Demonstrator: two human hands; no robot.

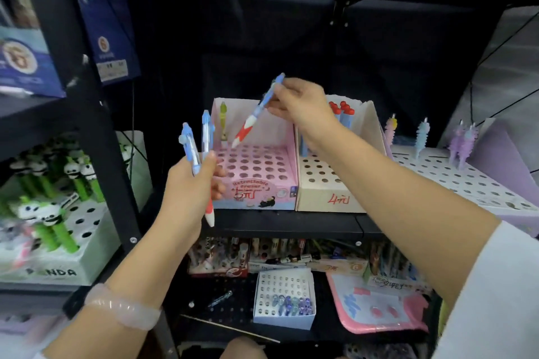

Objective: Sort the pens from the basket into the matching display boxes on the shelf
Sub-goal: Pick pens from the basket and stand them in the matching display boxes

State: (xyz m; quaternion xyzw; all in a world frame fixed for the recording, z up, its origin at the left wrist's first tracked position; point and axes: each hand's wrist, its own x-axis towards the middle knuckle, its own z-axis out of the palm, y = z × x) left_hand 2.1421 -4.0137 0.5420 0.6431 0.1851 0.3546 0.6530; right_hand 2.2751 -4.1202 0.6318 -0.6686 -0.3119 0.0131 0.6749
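— Where do we have the pens?
— Our right hand (294,102) pinches one blue pen (256,112), tilted, its white tip just above the pink box (256,181) of holes; our left hand (189,183) grips two more pens (201,151) upright, just left of that box.
— And beside it?
— A cream box (329,186) touching its right wall; both stand on the black shelf (285,223).

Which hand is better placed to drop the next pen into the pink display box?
Right. The right hand pinches a blue-and-red pen tilted tip-down just above the holes of the pink display box. The left hand grips two similar pens in front of the box, off its left edge.
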